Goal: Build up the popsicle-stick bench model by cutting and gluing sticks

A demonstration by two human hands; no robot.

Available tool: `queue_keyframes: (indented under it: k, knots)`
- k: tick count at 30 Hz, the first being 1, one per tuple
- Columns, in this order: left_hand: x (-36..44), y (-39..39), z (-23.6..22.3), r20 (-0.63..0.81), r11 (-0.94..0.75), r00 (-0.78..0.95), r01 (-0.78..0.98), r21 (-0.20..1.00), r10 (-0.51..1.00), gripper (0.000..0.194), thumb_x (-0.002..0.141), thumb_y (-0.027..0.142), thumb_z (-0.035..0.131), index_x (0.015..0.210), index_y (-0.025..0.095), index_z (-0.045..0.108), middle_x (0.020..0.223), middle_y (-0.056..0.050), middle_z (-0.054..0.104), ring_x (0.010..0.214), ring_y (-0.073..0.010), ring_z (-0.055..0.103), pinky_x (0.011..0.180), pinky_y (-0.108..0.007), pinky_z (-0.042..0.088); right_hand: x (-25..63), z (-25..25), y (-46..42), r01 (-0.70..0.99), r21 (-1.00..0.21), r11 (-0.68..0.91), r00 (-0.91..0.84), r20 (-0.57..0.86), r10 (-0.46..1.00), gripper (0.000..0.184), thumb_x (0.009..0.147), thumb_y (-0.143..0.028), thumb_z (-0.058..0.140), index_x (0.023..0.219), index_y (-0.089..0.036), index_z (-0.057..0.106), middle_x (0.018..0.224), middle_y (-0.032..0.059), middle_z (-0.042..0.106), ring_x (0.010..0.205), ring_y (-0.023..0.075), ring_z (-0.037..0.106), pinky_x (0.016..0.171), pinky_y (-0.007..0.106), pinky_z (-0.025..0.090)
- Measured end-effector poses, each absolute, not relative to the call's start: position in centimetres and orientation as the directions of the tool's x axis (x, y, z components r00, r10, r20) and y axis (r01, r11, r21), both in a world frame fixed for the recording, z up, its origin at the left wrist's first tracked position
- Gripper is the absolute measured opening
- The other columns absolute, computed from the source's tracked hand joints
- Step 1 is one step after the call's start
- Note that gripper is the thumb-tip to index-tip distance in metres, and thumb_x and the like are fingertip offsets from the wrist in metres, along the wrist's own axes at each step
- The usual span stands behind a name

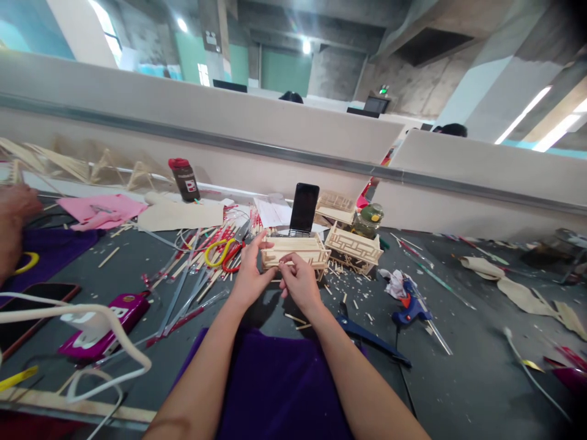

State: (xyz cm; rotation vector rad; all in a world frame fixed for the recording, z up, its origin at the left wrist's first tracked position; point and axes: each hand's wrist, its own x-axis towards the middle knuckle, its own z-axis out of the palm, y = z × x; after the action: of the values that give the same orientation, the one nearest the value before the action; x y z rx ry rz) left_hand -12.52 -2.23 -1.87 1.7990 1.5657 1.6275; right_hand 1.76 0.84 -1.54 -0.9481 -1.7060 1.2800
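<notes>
A small model built of thin wooden sticks (296,245) stands in front of me, between my hands. My left hand (251,272) grips its left end, thumb in front and fingers at the side and top. At the front face, my right hand (297,280) has thumb and forefinger pinched together; whatever lies between them is too small to make out. Just to the right stands a second stick model with latticed sides (354,247). Cut stick pieces lie on the dark table around both models.
Yellow and red scissors (224,253) lie among loose sticks at left. A phone (304,208) stands upright behind the model. On the right are a blue glue gun (411,308) and a dark blue cutter (371,336). Another person's hand (18,208) shows at far left.
</notes>
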Motion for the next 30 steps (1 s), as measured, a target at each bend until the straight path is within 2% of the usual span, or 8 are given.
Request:
queue_keyframes:
  k: [3, 11, 17, 20, 26, 30]
  knots:
    - [-12.46, -2.24, -1.34, 0.572, -0.393, -0.188, 0.557, 0.732, 0.799, 0.078, 0.078, 0.022, 0.069, 0.147, 0.023, 0.031, 0.117, -0.009, 0.062, 0.116, -0.0263, 0.051, 0.107, -0.045, 0.032, 1.74, -1.62, 0.77, 0.113, -0.970, 0.216, -0.399, 0.155, 0.904, 0.022, 0.089, -0.044, 0.047, 0.093, -0.022, 0.052, 0.048, -0.0103, 0.053, 0.031, 0.0098, 0.052, 0.034, 0.015, 0.033]
    - [-12.41, -2.06, -0.81, 0.573, -0.399, -0.131, 0.592, 0.700, 0.809, 0.071, 0.082, 0.031, 0.065, 0.147, 0.023, 0.035, 0.116, -0.009, 0.060, 0.116, -0.0269, 0.047, 0.106, -0.043, 0.034, 1.58, -1.43, 0.43, 0.090, -0.964, 0.249, -0.372, 0.199, 0.907, 0.021, 0.091, -0.042, 0.047, 0.094, -0.022, 0.053, 0.050, -0.0096, 0.053, 0.032, 0.0087, 0.052, 0.035, 0.014, 0.033]
    - [-12.41, -1.94, -1.00, 0.556, -0.379, -0.150, 0.586, 0.716, 0.818, 0.073, 0.080, 0.030, 0.066, 0.146, 0.024, 0.036, 0.132, -0.011, 0.050, 0.119, -0.0282, 0.047, 0.107, -0.044, 0.034, 1.31, -1.93, 0.45, 0.067, -0.976, 0.209, -0.378, 0.170, 0.910, 0.022, 0.090, -0.043, 0.047, 0.095, -0.022, 0.051, 0.048, -0.0101, 0.052, 0.031, 0.0090, 0.051, 0.033, 0.014, 0.032]
    - [-12.43, -1.84, -1.07, 0.558, -0.378, -0.155, 0.588, 0.715, 0.815, 0.074, 0.079, 0.027, 0.066, 0.146, 0.025, 0.036, 0.134, -0.011, 0.049, 0.118, -0.0280, 0.048, 0.106, -0.044, 0.034, 1.25, -2.09, 0.58, 0.045, -0.981, 0.190, -0.389, 0.158, 0.908, 0.023, 0.089, -0.043, 0.047, 0.097, -0.022, 0.050, 0.048, -0.0104, 0.053, 0.030, 0.0090, 0.051, 0.033, 0.014, 0.032]
    - [-12.68, -1.44, -1.57, 0.553, -0.373, -0.148, 0.593, 0.713, 0.820, 0.076, 0.080, 0.027, 0.067, 0.148, 0.024, 0.032, 0.115, -0.009, 0.059, 0.109, -0.0271, 0.054, 0.103, -0.043, 0.036, 1.31, -1.96, 0.76, 0.031, -0.986, 0.167, -0.383, 0.142, 0.913, 0.024, 0.089, -0.044, 0.049, 0.095, -0.021, 0.052, 0.047, -0.0105, 0.052, 0.030, 0.0083, 0.050, 0.032, 0.013, 0.031]
    - [-12.71, -1.45, -1.29, 0.553, -0.360, -0.144, 0.622, 0.695, 0.820, 0.080, 0.079, 0.027, 0.068, 0.150, 0.021, 0.029, 0.100, -0.007, 0.064, 0.117, -0.0298, 0.049, 0.107, -0.045, 0.031, 1.38, -1.79, 0.72, 0.043, -0.985, 0.168, -0.368, 0.141, 0.919, 0.024, 0.088, -0.044, 0.050, 0.094, -0.021, 0.055, 0.046, -0.0101, 0.051, 0.029, 0.0079, 0.048, 0.031, 0.013, 0.030]
